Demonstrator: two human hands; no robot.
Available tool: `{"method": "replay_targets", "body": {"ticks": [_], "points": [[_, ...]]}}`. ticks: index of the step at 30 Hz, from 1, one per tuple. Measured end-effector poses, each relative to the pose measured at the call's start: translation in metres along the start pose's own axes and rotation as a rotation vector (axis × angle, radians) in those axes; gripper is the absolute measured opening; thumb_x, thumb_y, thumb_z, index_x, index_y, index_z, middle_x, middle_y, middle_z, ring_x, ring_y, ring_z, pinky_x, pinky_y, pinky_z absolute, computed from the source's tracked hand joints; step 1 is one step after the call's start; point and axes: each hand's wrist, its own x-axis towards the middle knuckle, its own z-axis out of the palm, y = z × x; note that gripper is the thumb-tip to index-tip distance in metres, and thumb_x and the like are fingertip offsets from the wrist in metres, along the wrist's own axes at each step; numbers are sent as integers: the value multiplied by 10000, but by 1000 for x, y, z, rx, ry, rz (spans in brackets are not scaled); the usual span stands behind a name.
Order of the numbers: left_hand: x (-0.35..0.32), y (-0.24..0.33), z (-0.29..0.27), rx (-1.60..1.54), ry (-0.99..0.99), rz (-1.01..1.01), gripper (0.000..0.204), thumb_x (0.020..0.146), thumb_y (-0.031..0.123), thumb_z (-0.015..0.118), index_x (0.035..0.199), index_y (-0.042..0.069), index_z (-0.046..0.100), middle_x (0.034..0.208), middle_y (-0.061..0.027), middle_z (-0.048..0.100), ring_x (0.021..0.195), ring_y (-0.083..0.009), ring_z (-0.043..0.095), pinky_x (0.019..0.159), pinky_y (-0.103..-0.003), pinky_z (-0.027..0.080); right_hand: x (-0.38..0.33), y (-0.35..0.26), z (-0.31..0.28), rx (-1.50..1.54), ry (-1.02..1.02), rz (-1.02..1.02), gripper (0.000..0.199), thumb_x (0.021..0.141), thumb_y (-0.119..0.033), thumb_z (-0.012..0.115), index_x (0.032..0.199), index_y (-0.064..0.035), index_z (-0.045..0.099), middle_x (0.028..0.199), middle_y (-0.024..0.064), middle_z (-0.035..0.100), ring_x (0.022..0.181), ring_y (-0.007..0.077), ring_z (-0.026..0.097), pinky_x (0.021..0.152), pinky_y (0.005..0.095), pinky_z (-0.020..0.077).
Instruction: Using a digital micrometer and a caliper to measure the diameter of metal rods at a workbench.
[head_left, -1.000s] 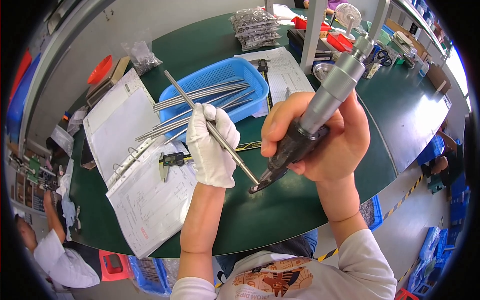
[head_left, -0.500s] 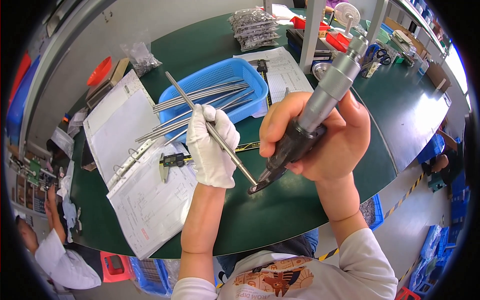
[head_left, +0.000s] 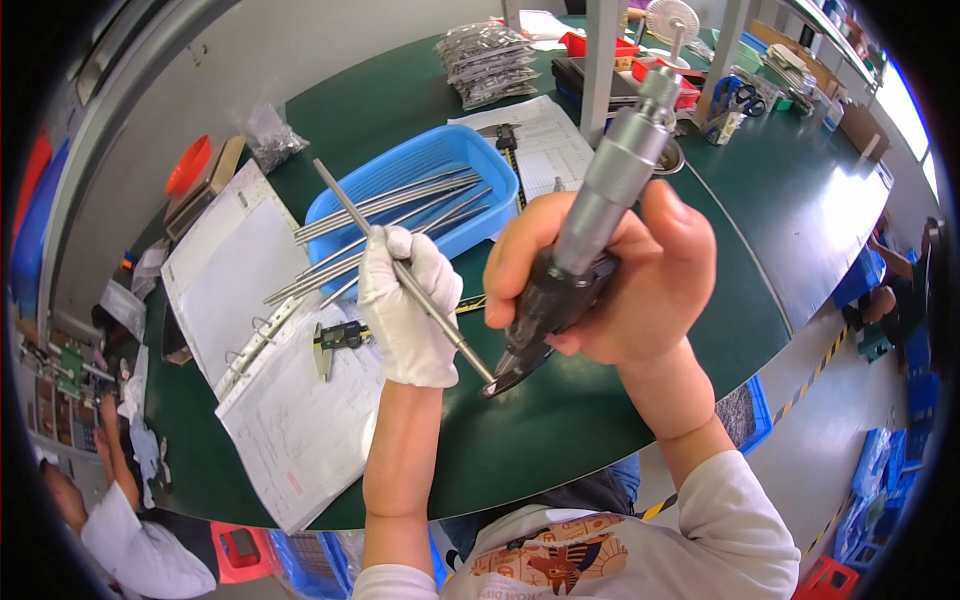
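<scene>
In a white glove, my left hand (head_left: 408,310) is closed round a thin metal rod (head_left: 436,318) that slants from upper left to lower right. My bare right hand (head_left: 640,270) grips a micrometer (head_left: 598,200) with a silver knurled barrel and a dark frame. The rod's lower end sits at the micrometer's jaws; whether both jaws touch it I cannot make out. Behind my left hand, a blue plastic basket (head_left: 318,212) has several similar rods (head_left: 385,200) lying in it and over its near rim. A digital caliper (head_left: 340,336) lies beside my left wrist.
An open ring binder (head_left: 300,420) with drawing sheets lies at left. A second caliper (head_left: 507,140) rests on papers behind the basket. Bagged parts (head_left: 487,62) are stacked at the back. A shelf post (head_left: 599,70) rises near a small fan (head_left: 672,22). A co-worker (head_left: 140,540) is at far left.
Both hands, with the rod and micrometer, have shifted slightly left and a little downward in the view. The rod's end stays at the micrometer's jaws. The whole view has shifted slightly too.
</scene>
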Motion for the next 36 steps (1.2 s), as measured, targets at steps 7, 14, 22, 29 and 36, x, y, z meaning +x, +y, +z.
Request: {"method": "replay_targets", "body": {"ticks": [7, 14, 22, 29, 36], "points": [[1, 1, 1, -11, 50, 3, 293, 910, 275, 318, 677, 120, 407, 468, 15, 284, 348, -76, 208, 318, -217, 170, 3, 4, 1, -123, 17, 15, 676, 812, -552, 273, 738, 72, 522, 642, 224, 564, 348, 161, 443, 288, 225, 318], [0, -3, 5, 79, 41, 29, 274, 902, 246, 338, 674, 119, 423, 487, 33, 286, 369, -60, 204, 314, -202, 149, -1, 0, -5, -72, -2, 25, 603, 827, -516, 287, 776, 43, 507, 687, 214, 572, 433, 165, 503, 314, 215, 340], [-1, 0, -4, 72, 137, 53, 277, 888, 288, 355, 653, 151, 411, 473, 37, 283, 364, -63, 241, 317, -210, 192, 3, 9, 1, -163, 26, 75, 751, 784, -622, 243, 715, 59, 553, 614, 158, 564, 352, 128, 434, 296, 202, 312], [-1, -5, 13, 52, 142, 111, 272, 877, 334, 385, 669, 161, 410, 498, 51, 358, 375, -59, 283, 336, -199, 199, 2, -7, -11, 37, 99, -54, 650, 817, -528, 190, 764, 51, 482, 673, 157, 482, 381, 151, 388, 276, 208, 297], [-27, 15, 30, -143, 26, 275, 269, 877, 322, 417, 707, 114, 397, 608, 24, 389, 499, -80, 346, 463, -215, 329, 14, 1, -47, -265, 88, 100, 604, 849, -445, 206, 998, 75, 474, 715, 122, 491, 392, 119, 393, 266, 195, 304]]}}
